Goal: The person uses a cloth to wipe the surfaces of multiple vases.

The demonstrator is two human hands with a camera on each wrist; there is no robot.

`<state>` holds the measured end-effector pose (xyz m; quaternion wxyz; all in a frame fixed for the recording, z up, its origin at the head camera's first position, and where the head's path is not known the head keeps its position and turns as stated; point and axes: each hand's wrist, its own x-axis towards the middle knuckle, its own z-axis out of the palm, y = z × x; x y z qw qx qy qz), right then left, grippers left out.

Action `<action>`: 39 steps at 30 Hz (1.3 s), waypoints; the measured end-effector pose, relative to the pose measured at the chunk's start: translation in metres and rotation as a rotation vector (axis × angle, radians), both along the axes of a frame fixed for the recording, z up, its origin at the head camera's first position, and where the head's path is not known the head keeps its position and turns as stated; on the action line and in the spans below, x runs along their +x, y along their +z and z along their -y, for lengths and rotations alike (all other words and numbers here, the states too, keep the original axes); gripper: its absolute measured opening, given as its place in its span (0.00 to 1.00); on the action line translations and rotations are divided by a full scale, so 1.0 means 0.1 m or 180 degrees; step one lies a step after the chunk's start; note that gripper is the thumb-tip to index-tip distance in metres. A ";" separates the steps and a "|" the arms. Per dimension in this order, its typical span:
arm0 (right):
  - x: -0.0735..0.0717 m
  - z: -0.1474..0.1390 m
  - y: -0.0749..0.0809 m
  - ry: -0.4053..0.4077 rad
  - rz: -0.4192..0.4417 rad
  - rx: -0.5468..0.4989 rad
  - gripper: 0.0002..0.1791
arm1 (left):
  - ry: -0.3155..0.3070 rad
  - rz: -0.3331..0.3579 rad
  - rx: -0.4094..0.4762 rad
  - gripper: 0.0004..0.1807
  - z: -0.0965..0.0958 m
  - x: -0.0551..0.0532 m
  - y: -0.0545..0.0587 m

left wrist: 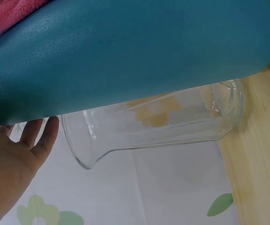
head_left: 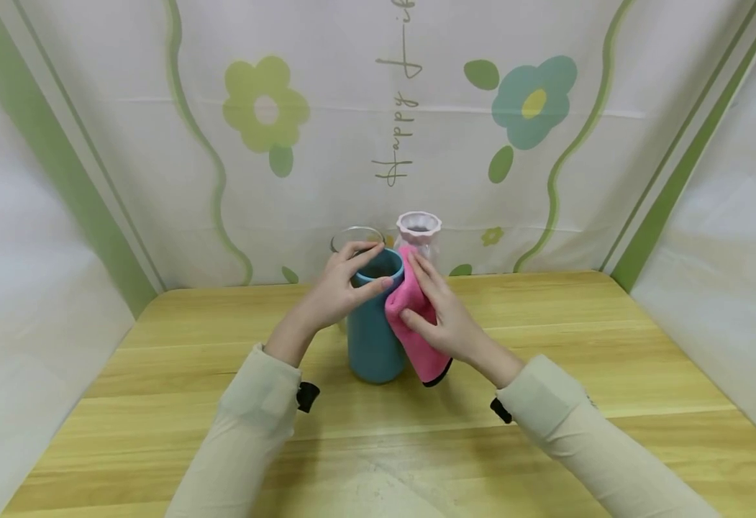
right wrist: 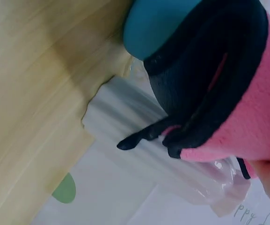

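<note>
A tall teal vase [head_left: 375, 338] stands upright on the table. My left hand [head_left: 335, 291] grips it near the rim, thumb on the near side and fingers round the far side. In my right hand [head_left: 445, 316] is a pink cleaning cloth [head_left: 416, 345] with dark edging, held against the vase's right side just below the rim. The right wrist view shows the cloth [right wrist: 247, 112] folded, its dark border hanging beside the vase [right wrist: 156, 26]. The left wrist view has the vase [left wrist: 139, 51] across its top, with the left fingers [left wrist: 46, 138] at its mouth end.
Close behind the vase stands a clear glass jug [left wrist: 158, 126] with a pouring lip. A pale vase [head_left: 419, 224] with a scalloped rim is behind the cloth. The wooden table [head_left: 177, 403] ends at a flowered curtain [head_left: 339, 173]; white side walls flank it.
</note>
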<state>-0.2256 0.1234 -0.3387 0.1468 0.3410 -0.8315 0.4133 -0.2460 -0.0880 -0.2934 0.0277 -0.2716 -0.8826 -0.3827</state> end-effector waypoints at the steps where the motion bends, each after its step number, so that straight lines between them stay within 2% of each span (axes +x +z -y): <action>1: 0.00 0.01 -0.01 0.0012 0.0018 -0.0029 0.43 | 0.0002 0.0000 0.0002 0.36 0.00 0.00 0.00; 4: -0.02 0.05 -0.06 -0.0068 -0.0103 -0.0089 0.46 | 0.0004 -0.0004 0.0022 0.36 0.00 -0.01 -0.01; 7: -0.04 0.08 -0.11 -0.0219 -0.0319 -0.0116 0.43 | -0.0005 -0.0005 0.0041 0.36 0.01 -0.01 -0.02; 10: -0.04 0.08 -0.16 -0.0342 -0.0392 -0.0097 0.42 | -0.0013 -0.0015 0.0051 0.36 0.01 -0.02 -0.02; 13: -0.05 0.04 -0.25 -0.0353 -0.0432 -0.0031 0.41 | -0.0011 -0.0016 0.0061 0.35 0.01 -0.02 -0.02; 16: -0.06 -0.02 -0.40 -0.0267 -0.0340 0.0107 0.42 | 0.0006 -0.0003 0.0067 0.35 0.01 -0.02 -0.02; 20: -0.04 -0.08 -0.61 -0.0214 0.0081 0.0383 0.43 | 0.0027 0.0022 0.0057 0.35 0.01 -0.02 -0.03; 23: -0.03 -0.11 -0.69 -0.0230 0.0248 0.0458 0.43 | 0.0018 0.0038 0.0059 0.35 0.01 -0.03 -0.03; 30: -0.03 -0.10 -0.63 -0.0243 0.0192 0.0385 0.41 | -0.0007 0.0050 0.0088 0.36 0.02 -0.04 -0.03; 39: -0.06 -0.07 -0.35 -0.0209 -0.0162 0.0043 0.38 | -0.0007 0.0078 0.0100 0.35 0.01 -0.03 -0.02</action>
